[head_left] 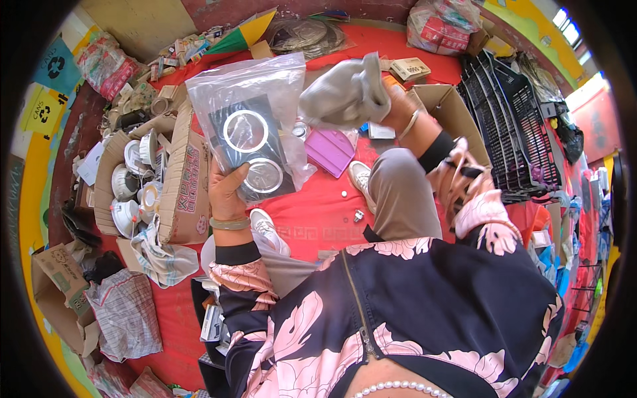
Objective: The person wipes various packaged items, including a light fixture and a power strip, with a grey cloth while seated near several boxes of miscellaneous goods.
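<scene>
My left hand (227, 192) is closed on a clear plastic bag, its thumb pressed over the front. Inside the bag shows a dark rectangular panel with two white rings (245, 131), one above the other. Up and to the right, my right hand (398, 109) grips a grey cloth (345, 93), bunched and smeared by motion; the fingers are partly hidden behind it. The cloth hangs beside the bag, above a purple plastic dustpan-like piece (330, 151) on the red floor covering.
Left of me stands a cardboard box (186, 192) of round white light fittings (126, 182), with a checked bag (126, 315) nearer. Black plastic crates (504, 119) and an opened carton (451, 109) stand at the right. Stuffed bags (443, 26) line the back.
</scene>
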`<state>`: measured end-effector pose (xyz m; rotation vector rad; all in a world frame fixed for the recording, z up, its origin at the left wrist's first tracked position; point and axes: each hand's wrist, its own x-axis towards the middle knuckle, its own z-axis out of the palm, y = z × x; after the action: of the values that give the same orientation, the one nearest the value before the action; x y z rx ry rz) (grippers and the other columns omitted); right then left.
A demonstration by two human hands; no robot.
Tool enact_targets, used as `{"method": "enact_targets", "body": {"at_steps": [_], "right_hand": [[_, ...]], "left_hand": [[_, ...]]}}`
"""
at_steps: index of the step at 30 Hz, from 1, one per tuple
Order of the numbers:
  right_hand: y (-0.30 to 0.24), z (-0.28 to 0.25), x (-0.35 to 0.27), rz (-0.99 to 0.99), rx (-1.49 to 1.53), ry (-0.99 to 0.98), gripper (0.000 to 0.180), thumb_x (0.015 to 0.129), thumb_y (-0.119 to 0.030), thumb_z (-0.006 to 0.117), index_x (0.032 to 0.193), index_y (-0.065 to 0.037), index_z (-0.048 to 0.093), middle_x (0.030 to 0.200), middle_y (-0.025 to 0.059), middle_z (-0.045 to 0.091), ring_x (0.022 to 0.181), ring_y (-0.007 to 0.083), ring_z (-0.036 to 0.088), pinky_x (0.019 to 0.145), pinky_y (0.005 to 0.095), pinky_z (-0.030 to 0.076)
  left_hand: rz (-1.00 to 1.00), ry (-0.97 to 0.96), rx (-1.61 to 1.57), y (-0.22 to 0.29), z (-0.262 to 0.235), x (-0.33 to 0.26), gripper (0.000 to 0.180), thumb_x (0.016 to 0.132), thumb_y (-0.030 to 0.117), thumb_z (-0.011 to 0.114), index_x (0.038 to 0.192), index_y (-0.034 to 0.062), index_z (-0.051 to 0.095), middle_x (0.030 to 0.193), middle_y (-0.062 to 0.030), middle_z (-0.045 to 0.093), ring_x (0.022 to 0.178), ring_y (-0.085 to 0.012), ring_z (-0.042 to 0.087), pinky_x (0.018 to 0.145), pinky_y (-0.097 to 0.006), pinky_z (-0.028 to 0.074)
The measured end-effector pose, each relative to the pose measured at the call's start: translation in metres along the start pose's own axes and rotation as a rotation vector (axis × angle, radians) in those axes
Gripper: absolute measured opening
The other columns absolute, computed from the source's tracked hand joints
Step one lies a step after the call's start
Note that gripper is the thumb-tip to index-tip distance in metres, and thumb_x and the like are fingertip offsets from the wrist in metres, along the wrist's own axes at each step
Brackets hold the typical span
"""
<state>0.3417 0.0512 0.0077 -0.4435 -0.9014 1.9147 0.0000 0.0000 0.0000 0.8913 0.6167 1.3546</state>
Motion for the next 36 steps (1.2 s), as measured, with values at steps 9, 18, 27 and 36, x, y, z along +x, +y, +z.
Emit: {"method": "enact_targets", "body": {"at_steps": [9, 18, 27, 36], "right_hand": [[0.074, 0.087, 0.036, -0.130, 0.019, 0.306, 0.040, 0.074, -0.001, 0.071, 0.111, -0.002, 0.055, 0.096, 0.0082, 0.062, 0.080, 0.0185, 0.063, 0.072, 0.0318, 0.053], [0.057, 0.065, 0.042, -0.226, 0.070, 0.460, 0.018, 0.076, 0.003, 0.066, 0.093, 0.001, 0.061, 0.085, 0.0111, 0.064, 0.073, 0.0221, 0.065, 0.067, 0.0341, 0.055], [0.009, -0.003, 0.055, -0.576, 0.235, 0.734, 0.026, 0.085, -0.015, 0.059, 0.107, -0.001, 0.057, 0.102, 0.0141, 0.062, 0.090, 0.0281, 0.063, 0.078, 0.0459, 0.053], [0.000, 0.036, 0.047, -0.348, -0.319, 0.441, 0.043, 0.086, -0.041, 0.061, 0.109, -0.006, 0.055, 0.096, 0.0084, 0.062, 0.088, 0.0188, 0.062, 0.079, 0.0342, 0.051]], "left_hand": [[-0.137, -0.155, 0.231, -0.016, 0.006, 0.004, 0.045, 0.076, -0.005, 0.059, 0.120, -0.0001, 0.051, 0.109, -0.0085, 0.061, 0.098, -0.0159, 0.058, 0.089, -0.029, 0.044], [-0.210, -0.268, 0.288, -0.020, 0.006, 0.009, 0.050, 0.075, -0.007, 0.060, 0.124, -0.0005, 0.049, 0.112, -0.0063, 0.059, 0.101, -0.0146, 0.057, 0.089, -0.027, 0.043], [-0.204, -0.180, 0.199, -0.021, 0.015, 0.008, 0.052, 0.075, -0.007, 0.059, 0.125, 0.0002, 0.048, 0.113, -0.0064, 0.059, 0.103, -0.0152, 0.057, 0.090, -0.028, 0.043], [-0.132, -0.010, -0.061, -0.024, -0.003, 0.021, 0.049, 0.078, -0.007, 0.055, 0.126, 0.0006, 0.047, 0.113, -0.0100, 0.059, 0.098, -0.0196, 0.061, 0.085, -0.031, 0.049]]}}
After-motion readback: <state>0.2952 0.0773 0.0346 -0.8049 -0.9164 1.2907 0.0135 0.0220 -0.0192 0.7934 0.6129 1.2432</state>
